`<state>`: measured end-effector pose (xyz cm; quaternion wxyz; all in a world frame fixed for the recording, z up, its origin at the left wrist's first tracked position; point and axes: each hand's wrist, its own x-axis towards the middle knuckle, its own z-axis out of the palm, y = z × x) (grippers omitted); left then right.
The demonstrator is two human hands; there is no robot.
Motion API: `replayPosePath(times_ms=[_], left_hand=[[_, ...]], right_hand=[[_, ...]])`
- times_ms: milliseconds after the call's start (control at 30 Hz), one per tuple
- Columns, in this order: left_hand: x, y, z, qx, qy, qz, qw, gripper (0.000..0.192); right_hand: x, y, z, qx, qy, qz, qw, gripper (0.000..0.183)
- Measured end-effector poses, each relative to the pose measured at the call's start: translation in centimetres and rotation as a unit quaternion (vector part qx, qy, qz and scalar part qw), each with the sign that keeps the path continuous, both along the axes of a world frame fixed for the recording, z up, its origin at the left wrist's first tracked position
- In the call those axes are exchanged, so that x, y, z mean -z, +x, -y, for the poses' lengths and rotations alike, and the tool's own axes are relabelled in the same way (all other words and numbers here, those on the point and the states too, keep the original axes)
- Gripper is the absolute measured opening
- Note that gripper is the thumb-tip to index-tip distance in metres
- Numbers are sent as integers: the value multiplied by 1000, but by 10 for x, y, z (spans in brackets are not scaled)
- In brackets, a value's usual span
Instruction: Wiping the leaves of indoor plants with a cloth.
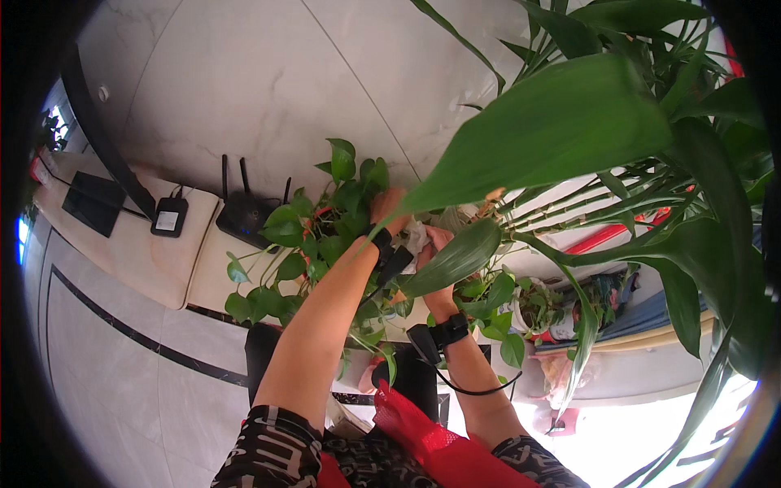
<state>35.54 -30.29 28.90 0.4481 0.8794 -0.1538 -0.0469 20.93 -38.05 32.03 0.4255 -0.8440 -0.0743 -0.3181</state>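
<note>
My left hand (388,204) reaches in among the heart-shaped leaves of a pothos plant (284,226). Its fingers are mostly hidden by foliage. Just to its right, my right hand (437,239) grips a crumpled white cloth or tissue (416,236), which lies between the two hands. A broad bamboo-plant leaf (454,259) covers part of the right hand. Above both hands, a large blurred green leaf (543,131) hangs close to the camera. Each wrist wears a black strap with a small device and cable.
A black router (247,216) with antennas, a black box with a cable (169,216) and a dark flat panel (93,203) sit left on the pale ledge (152,268). Tall lucky bamboo (567,213) leans at right. Beyond it stand a potted plant (537,302) and folded blue fabric (653,317).
</note>
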Motion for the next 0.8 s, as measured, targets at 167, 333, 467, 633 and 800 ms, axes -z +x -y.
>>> replayPosePath(times_ms=[167,333,467,633,800], left_hand=[[21,6,-10,37,-51,3,998,32],[1,-22,-29,-5,-269,110,957,17],[24,9,-26,-21,-425,-191,885,17],[44,9,-29,-42,-415,-206,885,17],[43,10,-19,-54,-527,-257,808,22]], right_hand=[[-7,34,-4,88,-113,71,987,30],[-11,69,-3,142,-136,57,979,25],[8,93,-15,80,-107,26,991,24],[20,82,-12,23,-53,-17,998,23],[76,71,16,86,-164,-17,983,22]])
